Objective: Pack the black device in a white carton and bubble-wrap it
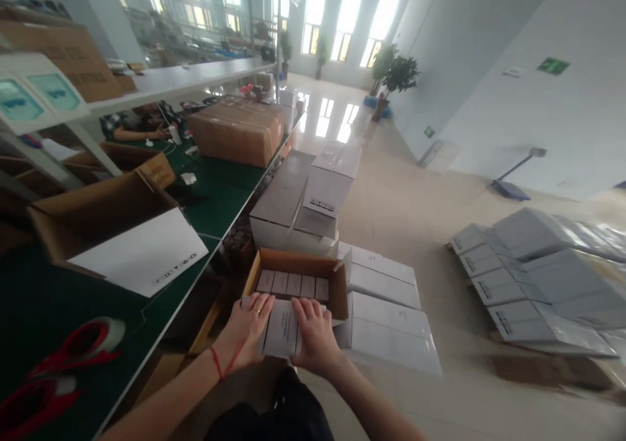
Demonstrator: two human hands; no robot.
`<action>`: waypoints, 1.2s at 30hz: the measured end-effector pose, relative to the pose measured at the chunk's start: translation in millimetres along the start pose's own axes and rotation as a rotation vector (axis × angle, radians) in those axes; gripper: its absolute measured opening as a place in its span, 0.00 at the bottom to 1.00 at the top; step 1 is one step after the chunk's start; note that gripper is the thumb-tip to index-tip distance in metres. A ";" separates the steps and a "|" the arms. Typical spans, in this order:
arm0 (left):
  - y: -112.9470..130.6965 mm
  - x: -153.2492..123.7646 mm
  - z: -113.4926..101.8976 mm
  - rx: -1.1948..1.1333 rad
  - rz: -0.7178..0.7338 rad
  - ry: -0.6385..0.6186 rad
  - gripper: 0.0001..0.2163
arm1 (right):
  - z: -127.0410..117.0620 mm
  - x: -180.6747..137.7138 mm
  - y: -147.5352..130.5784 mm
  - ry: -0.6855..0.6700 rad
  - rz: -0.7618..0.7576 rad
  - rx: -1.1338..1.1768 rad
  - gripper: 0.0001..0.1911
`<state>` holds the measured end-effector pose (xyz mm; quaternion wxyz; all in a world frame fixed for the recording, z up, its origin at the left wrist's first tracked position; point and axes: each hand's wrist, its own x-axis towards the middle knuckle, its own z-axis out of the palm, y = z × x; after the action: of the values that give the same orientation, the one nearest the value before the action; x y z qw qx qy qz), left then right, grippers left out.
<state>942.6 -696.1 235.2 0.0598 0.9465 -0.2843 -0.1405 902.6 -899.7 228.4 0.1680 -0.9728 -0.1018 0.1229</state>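
My left hand (pixel 248 327) and my right hand (pixel 315 333) press from both sides on a short row of small white boxes (pixel 282 330) with dark print on them. The fingers of both hands curl over the top of the row. This row sits at the near side of an open brown-lined carton (pixel 339 291). Inside the carton, a line of similar small white boxes (pixel 293 284) stands along the far part. Whether the held boxes rest on the carton's near edge or inside it is hidden by my hands.
Left is a green-topped bench (pixel 225 199) with another open carton (pixel 112 206), red tape dispensers (pixel 73 349) and a large taped brown box (pixel 237 128). White cartons (pixel 386 323) stand right of my carton; more (pixel 538 284) are stacked farther right. A person's arm (pixel 141 134) shows across the bench.
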 end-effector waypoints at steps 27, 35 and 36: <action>-106.1 221.3 221.4 0.046 -0.011 -0.427 0.48 | 225.5 214.5 134.4 -0.407 0.141 0.084 0.63; -106.7 210.8 209.0 -0.081 -0.148 -0.359 0.37 | 244.2 203.8 161.4 -0.340 0.237 0.376 0.52; -107.4 209.8 202.3 -0.097 -0.194 -0.368 0.30 | 244.4 202.8 168.6 -0.323 0.323 0.404 0.40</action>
<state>1105.5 -730.0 -27.1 0.0383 0.9238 -0.1910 -0.3297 1054.8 -933.0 -95.7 0.3180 -0.8911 0.0553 0.3189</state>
